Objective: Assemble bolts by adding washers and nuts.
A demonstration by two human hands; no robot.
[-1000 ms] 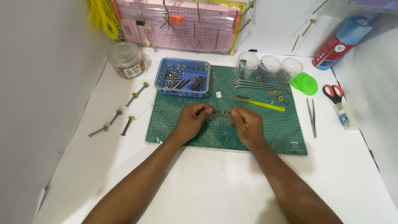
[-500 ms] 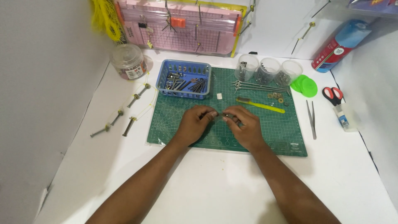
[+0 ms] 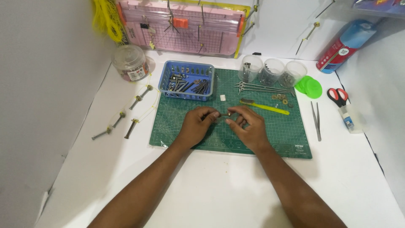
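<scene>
Assembly of a small bolt looks to be the step in hand: both hands meet over the middle of the green cutting mat, which lies on the white bench. The left hand pinches one end of the bolt between thumb and fingertips, and the right hand is closed on the other end, fingers curled as if turning something on the shank; whether a nut or washer sits there is too small to tell. The bolt is held just above the mat, level, between the two hands.

Behind the hands stands a blue basket of dark screws and bolts, with three clear cups of small hardware to its right. A yellow-handled tool lies just beyond the right hand, with a scatter of washers near it. Off the mat to the left, several finished-looking bolts lie strung along a yellow thread.

Judging from this, the next move calls for a steady grip by the left hand while the right hand's fingertips rotate, keeping the piece square so the thread does not cross.
</scene>
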